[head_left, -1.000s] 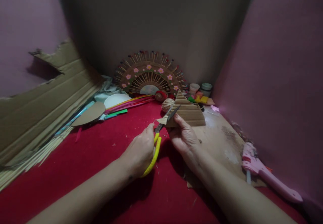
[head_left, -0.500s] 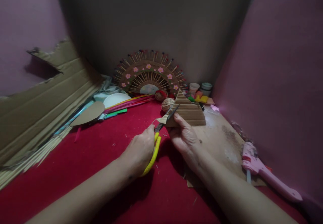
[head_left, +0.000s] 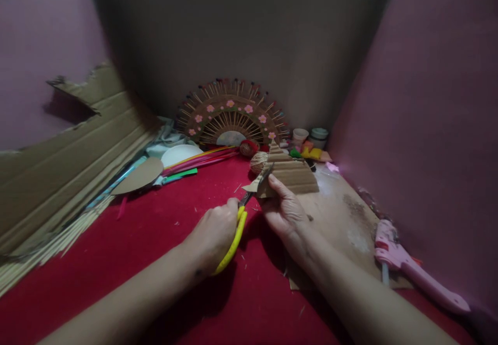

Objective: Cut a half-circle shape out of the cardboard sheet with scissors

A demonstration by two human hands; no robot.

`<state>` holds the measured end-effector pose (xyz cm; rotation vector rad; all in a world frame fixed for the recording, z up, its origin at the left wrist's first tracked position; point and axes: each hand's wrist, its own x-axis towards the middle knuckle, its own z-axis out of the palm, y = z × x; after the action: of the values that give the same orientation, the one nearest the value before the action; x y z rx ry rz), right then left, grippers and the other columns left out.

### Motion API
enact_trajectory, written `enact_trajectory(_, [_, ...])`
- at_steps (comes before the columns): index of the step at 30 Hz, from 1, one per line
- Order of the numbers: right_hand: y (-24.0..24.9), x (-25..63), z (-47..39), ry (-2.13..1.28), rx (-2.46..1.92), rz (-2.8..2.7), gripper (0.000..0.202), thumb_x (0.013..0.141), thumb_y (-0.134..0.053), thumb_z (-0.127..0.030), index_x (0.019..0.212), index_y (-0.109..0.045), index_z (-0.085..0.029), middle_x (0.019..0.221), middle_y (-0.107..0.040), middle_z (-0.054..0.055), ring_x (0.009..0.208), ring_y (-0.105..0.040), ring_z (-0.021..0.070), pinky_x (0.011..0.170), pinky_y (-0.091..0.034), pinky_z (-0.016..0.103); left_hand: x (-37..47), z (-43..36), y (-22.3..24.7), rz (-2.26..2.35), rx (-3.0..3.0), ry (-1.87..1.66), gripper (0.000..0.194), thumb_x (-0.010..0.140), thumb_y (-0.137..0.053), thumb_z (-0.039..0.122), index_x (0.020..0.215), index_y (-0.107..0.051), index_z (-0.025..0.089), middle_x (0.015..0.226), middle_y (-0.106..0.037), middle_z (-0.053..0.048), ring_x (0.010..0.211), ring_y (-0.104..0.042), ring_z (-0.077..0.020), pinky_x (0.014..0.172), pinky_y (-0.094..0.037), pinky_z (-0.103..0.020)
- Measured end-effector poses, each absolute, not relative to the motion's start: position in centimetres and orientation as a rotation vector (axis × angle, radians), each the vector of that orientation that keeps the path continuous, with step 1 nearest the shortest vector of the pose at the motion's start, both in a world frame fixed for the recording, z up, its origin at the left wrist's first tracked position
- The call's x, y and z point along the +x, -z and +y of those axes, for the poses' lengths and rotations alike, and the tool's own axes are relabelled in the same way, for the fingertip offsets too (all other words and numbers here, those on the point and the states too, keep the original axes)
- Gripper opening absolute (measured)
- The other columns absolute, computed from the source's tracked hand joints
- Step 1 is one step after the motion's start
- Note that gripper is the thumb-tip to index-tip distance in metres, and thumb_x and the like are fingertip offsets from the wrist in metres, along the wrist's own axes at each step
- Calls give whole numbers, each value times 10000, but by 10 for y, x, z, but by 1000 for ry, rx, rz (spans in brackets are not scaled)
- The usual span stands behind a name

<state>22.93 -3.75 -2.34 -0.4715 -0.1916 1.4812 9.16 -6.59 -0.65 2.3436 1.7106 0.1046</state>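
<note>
My left hand is closed round the yellow handles of a pair of scissors, whose dark blades point up and to the right. The blades lie at the left edge of a ribbed brown cardboard piece, where a narrow strip sticks out to the left. My right hand pinches this cardboard at its lower left, with the thumb on top; the fingers beneath are partly hidden. The cardboard rises to a jagged point at its upper left. Behind it sits a ball of twine.
A decorated stick fan leans at the back wall. Cardboard sheets, thin sticks and a cardboard oval are on the left. At the right, a pink glue gun rests by a board. Cups stand behind.
The cardboard's pointed tip has dipped slightly, and the scissor blades look closer together. Both hands are in nearly the same place. The whole view has shifted slightly.
</note>
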Motion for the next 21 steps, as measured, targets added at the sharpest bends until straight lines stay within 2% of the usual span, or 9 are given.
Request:
enact_trajectory(5, [19,231,-39,-1439,-459,-167,149,685,-689,-61,791,-691,-165,722,-749,-14,656,-666,99,720,-534,221,92,-66,5,1631,2352,-173,304,896,-346,184,1179,-435,114,932,-682,-143,898,-674,-315,731,-474,-384])
enact_trajectory(10, [21,228,-41,-1468,-471,-187,158,658,-696,-52,764,-685,-168,684,-741,-16,655,-665,119,741,-534,247,90,-65,7,1660,2428,-250,298,890,-355,198,1154,-463,113,1097,-641,-172,1050,-613,-325,823,-472,-418])
enact_trajectory(14, [21,227,-41,-1469,-464,-175,146,659,-692,-50,744,-685,-168,671,-740,-13,635,-660,113,677,-533,227,90,-65,6,1678,2394,-251,321,894,-342,206,1177,-458,111,1097,-652,-174,1030,-625,-332,816,-474,-424])
enact_trajectory(21, [23,228,-39,-1506,-473,-157,137,672,-706,-67,753,-688,-176,693,-741,-24,649,-655,107,710,-528,231,91,-61,8,1707,2311,-215,356,900,-342,216,1221,-465,125,1025,-691,-180,974,-660,-345,790,-478,-421])
